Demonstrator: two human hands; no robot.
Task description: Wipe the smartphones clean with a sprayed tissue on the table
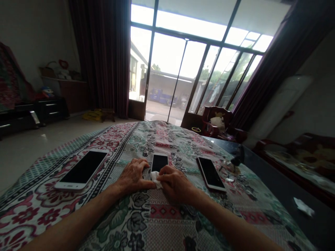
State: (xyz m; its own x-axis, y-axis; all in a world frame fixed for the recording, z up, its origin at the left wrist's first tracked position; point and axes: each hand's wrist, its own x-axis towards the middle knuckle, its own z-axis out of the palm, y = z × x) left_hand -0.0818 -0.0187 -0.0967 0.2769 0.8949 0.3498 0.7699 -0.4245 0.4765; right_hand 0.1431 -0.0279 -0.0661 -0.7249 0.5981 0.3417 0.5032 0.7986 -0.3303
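A white-framed smartphone [160, 161] with a dark screen lies face up between my hands on the patterned cloth. My left hand [133, 176] braces it, with curled fingers by its left side and the thumb along its lower edge. In my right hand [174, 183], a crumpled white tissue [156, 178] is pinched and pressed against the phone's lower part. Its fingers hide some of the tissue and screen. To the left lies a larger white smartphone [82, 169], screen up. Another smartphone [211, 173], pale-edged and dark-screened, rests to the right.
A flowered cloth [141, 216] covers the table. Right of the phones stands a clear object [229, 172] with a black part. Another crumpled tissue [303, 206] lies on the dark surface at the right. Beyond are a wooden chair [217, 120] and glass doors [172, 73].
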